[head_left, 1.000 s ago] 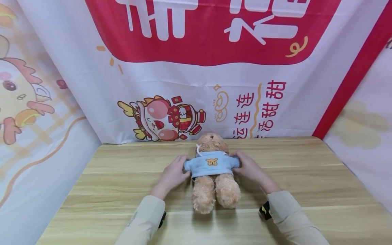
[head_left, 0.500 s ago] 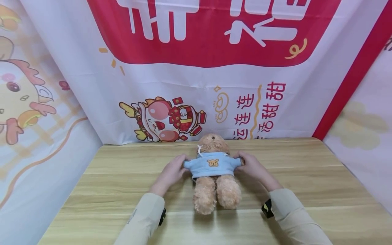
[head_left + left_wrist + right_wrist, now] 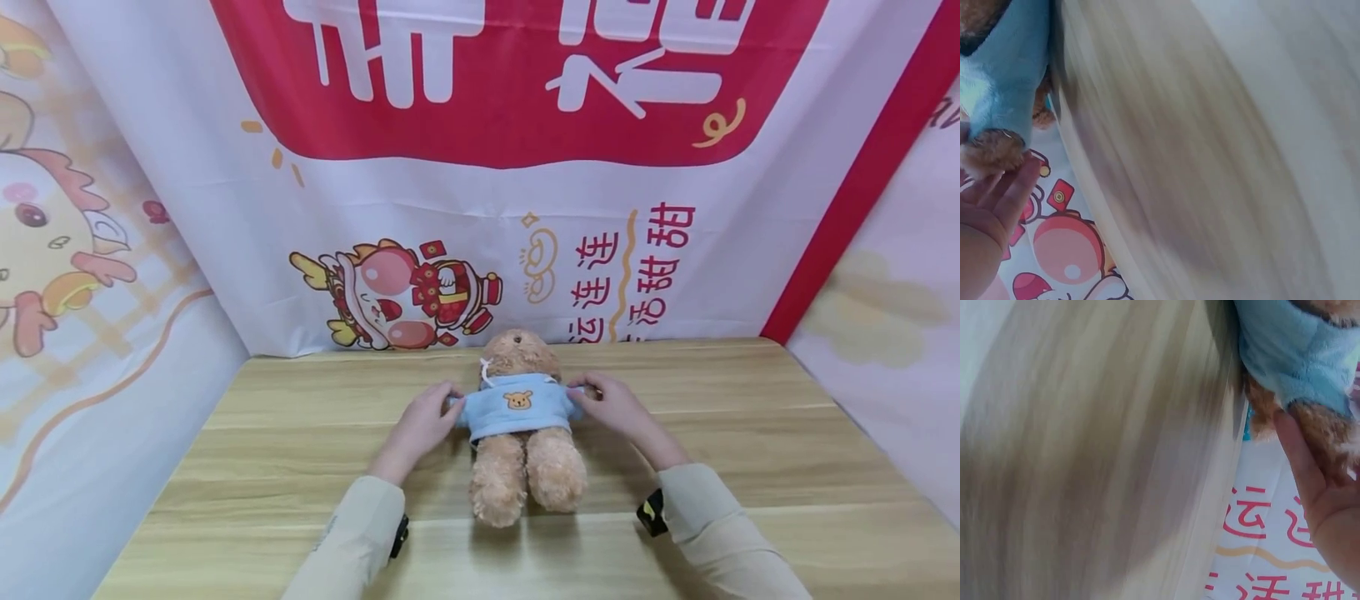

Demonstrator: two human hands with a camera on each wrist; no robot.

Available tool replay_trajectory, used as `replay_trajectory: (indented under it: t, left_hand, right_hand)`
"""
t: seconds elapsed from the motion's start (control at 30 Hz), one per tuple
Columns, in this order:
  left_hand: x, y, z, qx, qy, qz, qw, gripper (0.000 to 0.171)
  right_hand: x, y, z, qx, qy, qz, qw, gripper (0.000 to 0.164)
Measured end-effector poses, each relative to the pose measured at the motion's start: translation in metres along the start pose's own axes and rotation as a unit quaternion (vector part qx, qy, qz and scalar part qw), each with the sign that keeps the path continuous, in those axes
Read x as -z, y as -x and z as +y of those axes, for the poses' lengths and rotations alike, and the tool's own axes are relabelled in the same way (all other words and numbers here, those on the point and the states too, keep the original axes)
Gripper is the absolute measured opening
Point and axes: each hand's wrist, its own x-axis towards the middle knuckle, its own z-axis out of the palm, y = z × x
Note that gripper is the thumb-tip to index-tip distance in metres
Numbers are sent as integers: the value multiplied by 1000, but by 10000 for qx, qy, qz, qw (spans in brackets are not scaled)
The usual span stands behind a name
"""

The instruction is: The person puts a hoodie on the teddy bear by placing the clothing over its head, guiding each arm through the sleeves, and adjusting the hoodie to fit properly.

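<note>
A light-brown teddy bear (image 3: 557,471) in a blue shirt (image 3: 487,412) with a bear-face patch lies on its back, legs toward me. My left hand (image 3: 420,421) holds the bear's arm on the left side. In the left wrist view, that hand's fingers (image 3: 1015,190) lie along the furry paw (image 3: 992,151); the thumb is mostly out of frame. On the right side, my right hand (image 3: 622,408) pinches the other sleeve end, thumb on top. One finger (image 3: 1297,450) touches the paw (image 3: 1319,428) in the right wrist view, where the thumb is mostly cut off.
The bear rests on a wood-grain table (image 3: 300,467), its head near the back edge. Behind that edge hangs a white and red printed cloth (image 3: 487,192). Printed cloths also hang along the left (image 3: 172,392) and right (image 3: 892,375) sides.
The right thumb has shifted inward onto the sleeve, and both sleeve ends sit slightly lower. The bear's body stays in nearly the same place.
</note>
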Motion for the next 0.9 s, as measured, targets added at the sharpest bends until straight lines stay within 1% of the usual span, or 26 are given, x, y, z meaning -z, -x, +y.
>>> replay_trajectory:
  t: [0.1,0.17,0.27,0.37,0.47,0.6,0.7,0.8,0.83,0.9]
  left_hand:
    - [-3,-2,-1,85,-38,70,9999,14]
    - [-4,-3,-1,210,99,61,9997,14]
    - [-5,-4,0,439,523,-24,9977,18]
    - [-3,-6,3,719,1003,-109,9923,26]
    - [-2,-9,8,1008,1244,-138,9870,29]
    - [-2,-13,14,1239,1234,-152,9845,31]
    - [-1,-16,20,1444,1321,-187,9805,35]
    - [3,-22,28,1676,1486,-38,9746,40]
    - [5,-24,31,1761,1536,53,9723,40]
    - [9,-30,36,1786,1616,319,9700,41]
  right_hand:
    - [-2,0,-1,-93,-37,188,9998,26]
    - [-2,0,0,-84,-100,247,9996,25]
    - [-1,-1,1,-46,-172,260,9995,24]
    - [1,-2,2,-50,-227,160,9996,27]
    - [6,-3,0,-193,-238,-12,9995,36]
    - [12,-5,-5,-657,-75,-154,9977,52]
    - [18,-8,-8,-882,-39,-165,9960,63]
    - [24,-13,-11,-912,-120,-64,9957,69]
    - [27,-15,-12,-872,-168,15,9960,70]
    - [31,-20,-13,-773,-121,263,9966,72]
